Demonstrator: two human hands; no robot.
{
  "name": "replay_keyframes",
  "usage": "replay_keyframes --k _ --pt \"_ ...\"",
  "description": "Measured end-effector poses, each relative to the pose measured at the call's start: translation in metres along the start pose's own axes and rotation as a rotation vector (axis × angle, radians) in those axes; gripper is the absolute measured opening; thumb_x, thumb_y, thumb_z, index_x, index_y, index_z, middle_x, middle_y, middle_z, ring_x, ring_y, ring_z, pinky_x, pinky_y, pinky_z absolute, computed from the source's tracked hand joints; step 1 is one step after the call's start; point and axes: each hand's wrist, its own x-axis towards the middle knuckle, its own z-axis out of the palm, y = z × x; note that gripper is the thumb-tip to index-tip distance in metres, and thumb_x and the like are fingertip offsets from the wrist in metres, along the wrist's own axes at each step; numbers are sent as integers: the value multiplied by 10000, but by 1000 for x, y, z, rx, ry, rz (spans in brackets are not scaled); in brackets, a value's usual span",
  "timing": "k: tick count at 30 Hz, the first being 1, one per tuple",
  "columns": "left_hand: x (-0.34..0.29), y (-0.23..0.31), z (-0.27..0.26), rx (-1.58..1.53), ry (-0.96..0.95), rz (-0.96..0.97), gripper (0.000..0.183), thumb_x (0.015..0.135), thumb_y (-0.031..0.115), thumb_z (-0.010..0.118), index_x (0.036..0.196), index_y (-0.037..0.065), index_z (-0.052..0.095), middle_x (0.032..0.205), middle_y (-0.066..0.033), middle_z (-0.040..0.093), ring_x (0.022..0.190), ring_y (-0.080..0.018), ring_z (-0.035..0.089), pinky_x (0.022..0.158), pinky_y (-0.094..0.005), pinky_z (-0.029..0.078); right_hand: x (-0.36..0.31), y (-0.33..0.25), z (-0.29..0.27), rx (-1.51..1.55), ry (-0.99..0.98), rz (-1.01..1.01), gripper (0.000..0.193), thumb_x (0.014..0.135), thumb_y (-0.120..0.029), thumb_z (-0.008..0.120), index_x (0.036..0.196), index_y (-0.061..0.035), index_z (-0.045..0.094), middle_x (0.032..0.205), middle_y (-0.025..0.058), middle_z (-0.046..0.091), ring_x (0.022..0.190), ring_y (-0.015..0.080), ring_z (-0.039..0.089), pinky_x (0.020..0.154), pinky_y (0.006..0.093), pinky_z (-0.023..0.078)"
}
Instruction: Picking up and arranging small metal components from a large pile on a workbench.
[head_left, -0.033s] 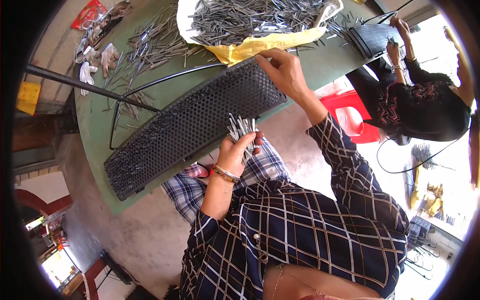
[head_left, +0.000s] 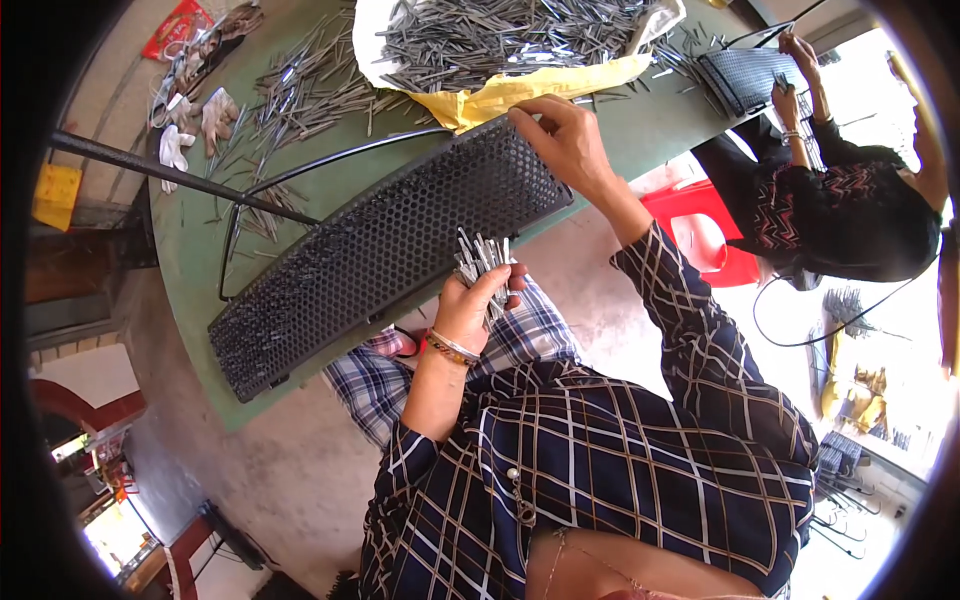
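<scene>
A long black panel full of small round holes (head_left: 400, 235) lies aslant over the table edge, and its left end looks more densely filled with dark pieces. My left hand (head_left: 468, 312) is closed around a bunch of thin silvery metal strips (head_left: 484, 258), held just below the panel's near edge. At the panel's upper right end is my right hand (head_left: 568, 145). Its thumb and fingers are bent together against the surface there. Whatever the fingertips pinch is too small or hidden to make out.
Loose metal strips (head_left: 310, 95) are strewn over the green table (head_left: 190, 225). A white-and-yellow sack (head_left: 530, 95) heaped with strips lies beyond the panel. Dark bent rods (head_left: 345, 158) rise behind it. Gloves (head_left: 218, 118) lie far left. At right, another person (head_left: 840, 215) handles a similar panel (head_left: 745, 78).
</scene>
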Motion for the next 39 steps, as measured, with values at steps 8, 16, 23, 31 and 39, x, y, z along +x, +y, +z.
replay_keyframes --k 8,16,23,31,39 --pt "-1 0 -2 -11 31 24 182 843 124 600 999 29 604 907 -79 657 806 -151 625 640 -271 498 0 13 7 -73 -11 -90 168 803 -137 665 888 8 665 805 82 656 559 128 557 527 256 448" --pt "5 -5 -9 -77 -30 26 165 843 118 593 988 39 595 840 -48 634 729 -128 616 615 -264 499 -9 25 17 -268 -83 -387 135 772 -119 676 873 -29 675 829 90 640 664 243 616 606 321 498" --pt "-1 4 1 -159 55 43 116 834 84 613 934 27 595 799 -44 606 701 -130 571 605 -268 475 -17 -15 5 -222 -210 -77 166 772 -175 698 850 -29 684 799 90 641 701 218 620 623 316 484" --pt "-2 8 12 -176 52 120 135 850 71 593 976 22 591 897 -66 623 795 -149 599 658 -297 521 -55 -37 3 341 -635 276 247 775 -211 698 850 24 690 739 124 673 638 143 609 588 278 479" --pt "-1 6 10 -199 102 75 150 836 64 605 979 22 591 933 -90 629 849 -194 617 674 -327 532 -39 -38 -11 500 -529 547 238 796 -165 678 914 42 677 730 73 660 588 77 570 546 221 466"
